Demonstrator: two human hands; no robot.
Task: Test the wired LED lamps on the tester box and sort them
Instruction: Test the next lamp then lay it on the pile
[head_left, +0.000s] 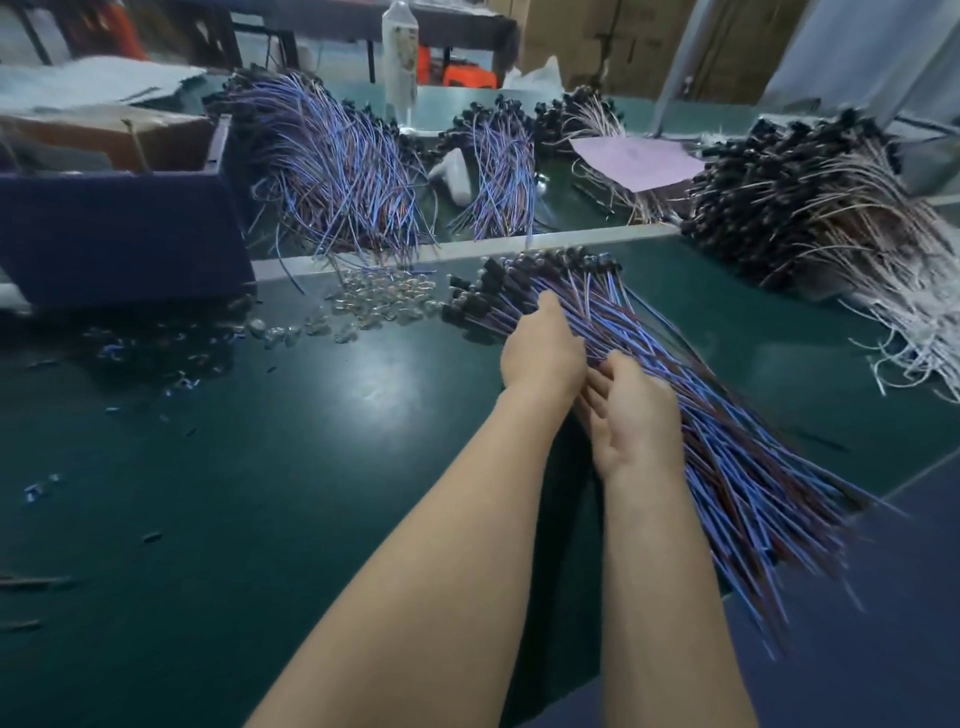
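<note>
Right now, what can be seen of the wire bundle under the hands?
The wire bundle is a thick fan of thin blue and dark red leads with black lamp heads at its far end. It lies diagonally on the green table, loose ends nearest. The left hand and right hand rest on it; grip unclear.
</note>
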